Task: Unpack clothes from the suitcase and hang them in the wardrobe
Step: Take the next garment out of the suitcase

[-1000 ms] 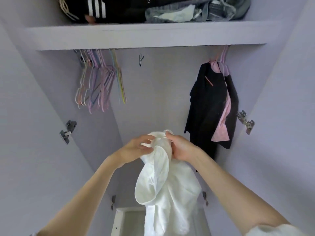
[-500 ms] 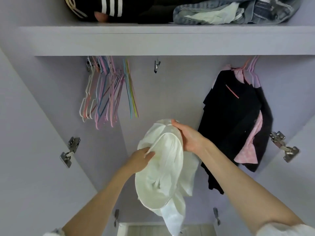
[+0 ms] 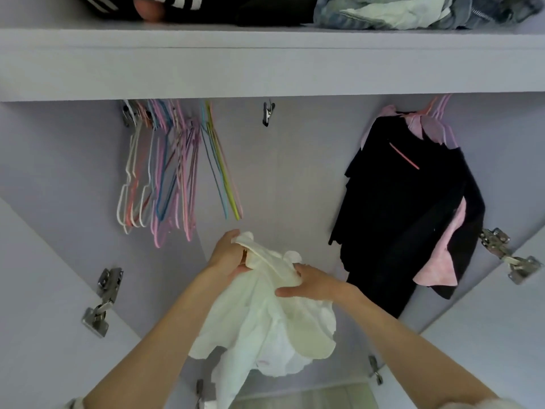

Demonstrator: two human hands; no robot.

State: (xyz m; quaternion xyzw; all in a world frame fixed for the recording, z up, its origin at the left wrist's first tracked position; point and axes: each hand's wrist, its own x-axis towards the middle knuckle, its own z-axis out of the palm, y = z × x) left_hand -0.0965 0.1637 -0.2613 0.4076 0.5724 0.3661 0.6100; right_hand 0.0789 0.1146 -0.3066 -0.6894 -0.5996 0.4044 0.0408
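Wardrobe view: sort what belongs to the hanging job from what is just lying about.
In the job:
white garment, gripped by left hand and right hand
empty hangers
black garment and pink garment, already hung

Lying about:
striped black clothing and denim on the shelf
door hinges

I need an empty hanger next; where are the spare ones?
The empty hangers hang bunched at upper left under the shelf, left of the metal clip.

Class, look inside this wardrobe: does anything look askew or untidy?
Yes. The black garment on the right hangs crooked, with a pink garment poking out beneath it. Clothes on the top shelf are heaped, not folded.
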